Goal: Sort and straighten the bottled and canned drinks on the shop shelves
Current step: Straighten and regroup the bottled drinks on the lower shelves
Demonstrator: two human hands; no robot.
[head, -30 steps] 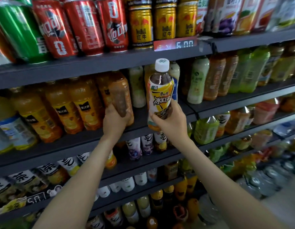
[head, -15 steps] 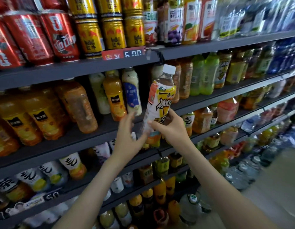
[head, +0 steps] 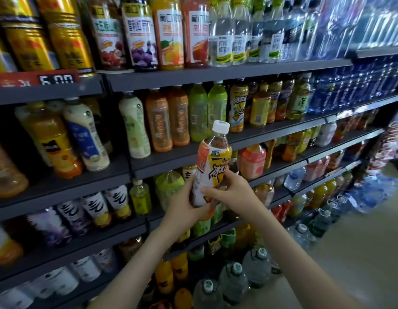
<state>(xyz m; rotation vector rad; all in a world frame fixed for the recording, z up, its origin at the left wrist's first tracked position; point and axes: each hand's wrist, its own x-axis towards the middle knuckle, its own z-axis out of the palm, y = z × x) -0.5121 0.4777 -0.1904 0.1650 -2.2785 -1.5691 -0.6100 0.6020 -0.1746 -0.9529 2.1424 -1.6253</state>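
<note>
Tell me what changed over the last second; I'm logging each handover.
The left hand let go of the amber plastic bottle on the dark shelf and took a grip on the white-capped, yellow-labelled plastic bottle, which moved rightward along it. The right hand kept its grip; the cap stayed on.

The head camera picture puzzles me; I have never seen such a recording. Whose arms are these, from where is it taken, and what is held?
There is no machine here. A person wears a camera on the head, so you look forward and down along their two bare arms. The left hand and the right hand both hold one iced tea bottle with a white cap, nearly upright, in front of dark shop shelves. The shelves carry rows of drinks: gold cans above a price tag, and juice bottles. A bottle with the same yellow label stands on a shelf further right. On the floor stand large water bottles.
</note>
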